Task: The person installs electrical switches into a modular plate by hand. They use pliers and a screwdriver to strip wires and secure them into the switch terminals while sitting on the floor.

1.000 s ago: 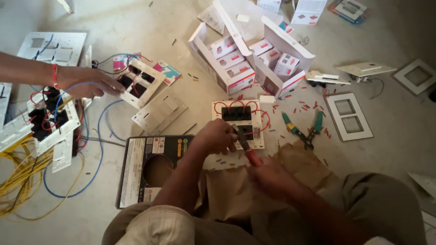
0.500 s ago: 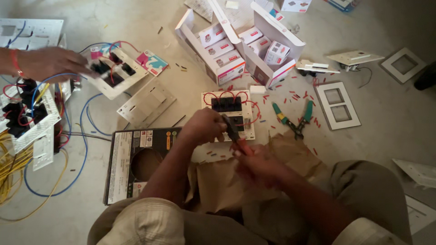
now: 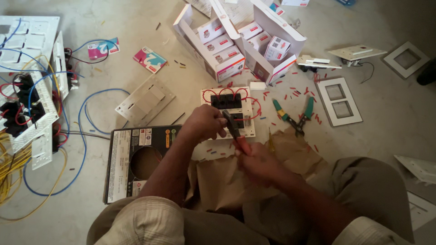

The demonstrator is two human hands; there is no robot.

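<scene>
Sitting on the floor, a person is seen from above, and both hands are brought together at the centre of the frame. The left hand point(image 3: 205, 123) is closed over the lower left edge of a white switch plate point(image 3: 247, 119), so that the plate is kept steady while it is worked on. The right hand point(image 3: 260, 162) is wrapped tightly around the red handles of a pair of pliers point(image 3: 234, 128), and the dark nose of the tool is pointed up toward the plate, at the place where the left fingers are. Whether a wire is caught in the nose cannot be told, because the spot is small and partly hidden.

The switch plate is laid face down on the floor, just above a sheet of brown paper point(image 3: 218, 181), with black modules point(image 3: 225, 100) and red wire loops point(image 3: 213, 93) turned upward; in this position the terminals can be reached.

A green-handled wire stripper point(image 3: 294, 117) is left open at the right of the plate, near at hand. Short red pieces of insulation point(image 3: 290, 94) are scattered around it. Open white cartons point(image 3: 236, 41) with small boxes are placed at the upper centre, an empty white frame point(image 3: 339, 101) lies at the right, and a larger board with blue and yellow wires point(image 3: 32, 104) is seen at the left edge.
</scene>
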